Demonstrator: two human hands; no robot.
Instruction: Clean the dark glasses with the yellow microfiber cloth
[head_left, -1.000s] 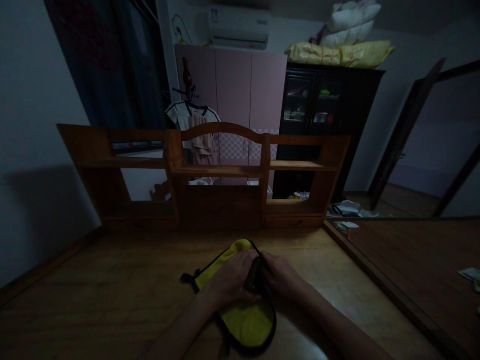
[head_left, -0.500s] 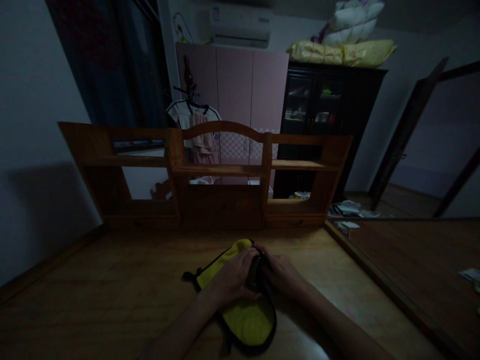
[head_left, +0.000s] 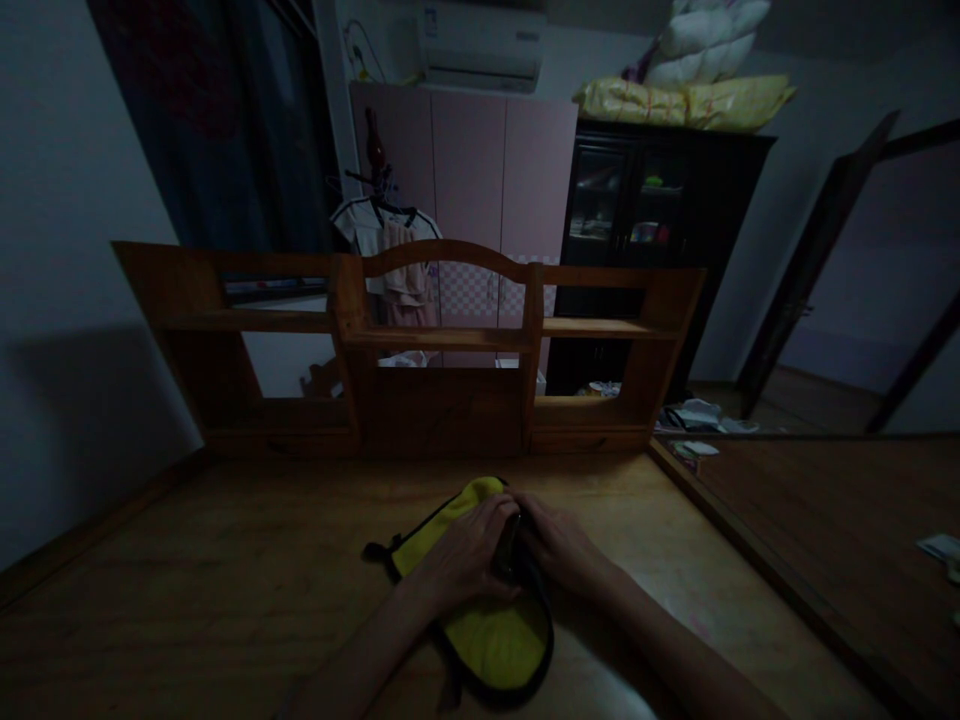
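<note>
A yellow pouch (head_left: 499, 645) with black edging lies flat on the wooden desk, a small black tab at its left corner. Over its middle, my left hand (head_left: 465, 552) curls its fingers and thumb around a dark, shiny object (head_left: 508, 545), whose kind is too dim to make out. My right hand (head_left: 564, 545) is closed at the pouch's right edge, against the same dark object. Its fingertips are partly hidden, so I cannot tell whether they grip the object or the black edging.
A low wooden shelf unit (head_left: 442, 410) stands along the desk's far edge. A white wall (head_left: 75, 400) borders the left side, and a raised wooden rim (head_left: 750, 560) runs along the right. Pink wardrobe doors (head_left: 469, 180) and a dark cabinet (head_left: 720, 200) are farther back.
My right hand has shifted slightly left over the dark object, covering more of it. The left hand and the pouch are almost unmoved.
</note>
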